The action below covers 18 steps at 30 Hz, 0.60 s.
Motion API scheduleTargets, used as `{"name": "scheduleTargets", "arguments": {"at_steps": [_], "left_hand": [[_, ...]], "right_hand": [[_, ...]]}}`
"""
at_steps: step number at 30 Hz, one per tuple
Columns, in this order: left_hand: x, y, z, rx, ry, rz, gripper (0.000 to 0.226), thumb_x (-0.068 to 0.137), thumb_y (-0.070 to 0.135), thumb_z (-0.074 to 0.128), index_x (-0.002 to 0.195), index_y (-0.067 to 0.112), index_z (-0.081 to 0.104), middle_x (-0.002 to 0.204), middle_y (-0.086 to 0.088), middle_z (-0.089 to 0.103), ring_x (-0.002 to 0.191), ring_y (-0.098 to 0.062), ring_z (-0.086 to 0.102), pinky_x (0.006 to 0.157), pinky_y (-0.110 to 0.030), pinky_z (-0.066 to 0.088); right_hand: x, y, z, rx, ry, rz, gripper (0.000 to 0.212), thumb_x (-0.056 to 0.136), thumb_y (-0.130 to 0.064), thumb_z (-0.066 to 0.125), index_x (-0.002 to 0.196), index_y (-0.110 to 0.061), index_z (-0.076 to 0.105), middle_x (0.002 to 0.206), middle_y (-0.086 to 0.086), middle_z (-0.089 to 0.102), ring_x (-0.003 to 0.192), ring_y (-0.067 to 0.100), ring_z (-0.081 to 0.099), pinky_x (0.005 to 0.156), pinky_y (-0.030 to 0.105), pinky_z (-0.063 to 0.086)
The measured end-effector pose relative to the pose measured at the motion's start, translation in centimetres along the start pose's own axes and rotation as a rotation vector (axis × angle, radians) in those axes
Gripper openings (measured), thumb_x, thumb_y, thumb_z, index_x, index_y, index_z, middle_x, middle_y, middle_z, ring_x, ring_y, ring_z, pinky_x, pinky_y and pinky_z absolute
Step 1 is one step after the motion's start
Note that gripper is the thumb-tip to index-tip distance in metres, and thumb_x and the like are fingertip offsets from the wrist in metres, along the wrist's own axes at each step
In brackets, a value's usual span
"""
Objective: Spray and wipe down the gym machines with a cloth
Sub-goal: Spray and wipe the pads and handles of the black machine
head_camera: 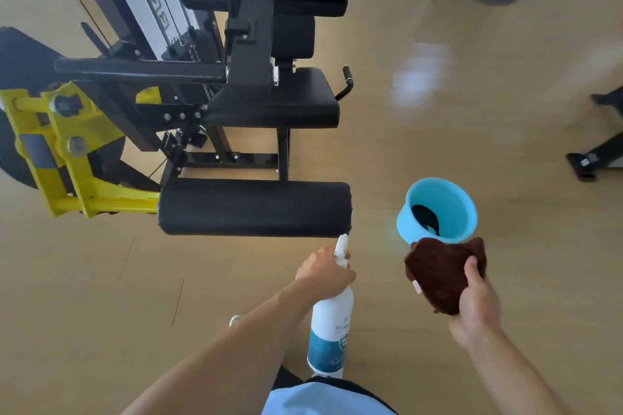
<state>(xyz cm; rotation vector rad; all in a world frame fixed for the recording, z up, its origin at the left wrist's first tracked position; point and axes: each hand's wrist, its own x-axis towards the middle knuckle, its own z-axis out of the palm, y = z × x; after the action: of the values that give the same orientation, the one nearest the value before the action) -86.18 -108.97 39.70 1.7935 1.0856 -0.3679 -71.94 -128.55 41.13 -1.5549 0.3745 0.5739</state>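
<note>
A black and yellow leg machine fills the upper left, with a black seat (276, 98) and a black roller pad (256, 207) lying across the front. My left hand (323, 271) grips the neck of a white spray bottle (332, 323) with a blue label, its nozzle pointing at the roller pad's right end. My right hand (477, 300) holds a bunched brown cloth (438, 271) to the right of the bottle, below the bucket.
A light blue bucket (441, 209) stands on the wooden floor right of the roller pad, with something dark inside. The yellow frame (67, 148) and weight stack rails sit at left. Another machine's black foot (586, 162) shows at the right edge.
</note>
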Motion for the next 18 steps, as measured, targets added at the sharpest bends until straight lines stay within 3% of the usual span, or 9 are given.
{"name": "scheduleTargets", "arguments": {"at_steps": [4, 8, 11, 14, 16, 18], "left_hand": [[0.1, -2.1, 0.0, -0.042, 0.109, -0.125, 0.027, 0.088, 0.031, 0.062, 0.109, 0.019, 0.05, 0.102, -0.002, 0.063, 0.092, -0.022, 0.066, 0.075, -0.034, 0.059], [-0.6, -5.9, -1.2, -0.143, 0.26, -0.226, 0.032, 0.09, 0.03, 0.061, 0.119, 0.017, 0.056, 0.101, -0.001, 0.064, 0.086, -0.017, 0.064, 0.061, -0.027, 0.048], [-1.6, -8.6, -3.1, -0.2, 0.343, -0.329, 0.028, 0.089, 0.029, 0.059, 0.114, 0.016, 0.059, 0.095, -0.001, 0.064, 0.081, -0.016, 0.063, 0.063, -0.03, 0.052], [-2.1, -11.0, -5.0, -0.248, 0.384, -0.355, 0.027, 0.09, 0.029, 0.058, 0.114, 0.017, 0.06, 0.094, -0.001, 0.065, 0.083, -0.018, 0.065, 0.074, -0.036, 0.06], [-2.4, -12.4, -6.6, -0.262, 0.419, -0.347, 0.036, 0.091, 0.03, 0.058, 0.126, 0.023, 0.053, 0.101, -0.001, 0.065, 0.088, -0.022, 0.066, 0.075, -0.037, 0.059], [-2.4, -13.9, -8.2, -0.288, 0.455, -0.333, 0.062, 0.092, 0.031, 0.059, 0.148, 0.032, 0.033, 0.113, 0.0, 0.065, 0.094, -0.025, 0.065, 0.074, -0.037, 0.055]], "right_hand": [[0.1, 0.8, -0.3, -0.036, -0.018, 0.01, 0.041, 0.105, -0.055, 0.049, 0.139, -0.035, 0.061, 0.129, 0.0, 0.072, 0.107, 0.03, 0.071, 0.07, 0.04, 0.052], [-0.2, 1.5, 0.8, -0.066, -0.058, 0.008, 0.042, 0.107, -0.051, 0.048, 0.142, -0.033, 0.059, 0.129, 0.0, 0.071, 0.102, 0.031, 0.071, 0.068, 0.04, 0.05], [-1.1, 2.2, 3.0, -0.136, -0.171, -0.012, 0.034, 0.105, -0.052, 0.05, 0.132, -0.038, 0.063, 0.128, -0.004, 0.07, 0.11, 0.023, 0.069, 0.083, 0.042, 0.055], [-2.4, 2.7, 6.2, -0.203, -0.302, -0.051, 0.037, 0.091, -0.058, 0.056, 0.123, -0.041, 0.065, 0.128, -0.011, 0.072, 0.119, 0.017, 0.068, 0.104, 0.043, 0.051], [-3.6, 2.6, 9.0, -0.256, -0.397, -0.122, 0.034, 0.092, -0.056, 0.056, 0.122, -0.042, 0.065, 0.12, -0.018, 0.074, 0.118, 0.012, 0.069, 0.099, 0.034, 0.056], [-4.5, 2.5, 12.0, -0.317, -0.488, -0.247, 0.022, 0.104, -0.041, 0.051, 0.124, -0.038, 0.063, 0.113, -0.021, 0.075, 0.111, 0.0, 0.069, 0.093, 0.024, 0.056]]}}
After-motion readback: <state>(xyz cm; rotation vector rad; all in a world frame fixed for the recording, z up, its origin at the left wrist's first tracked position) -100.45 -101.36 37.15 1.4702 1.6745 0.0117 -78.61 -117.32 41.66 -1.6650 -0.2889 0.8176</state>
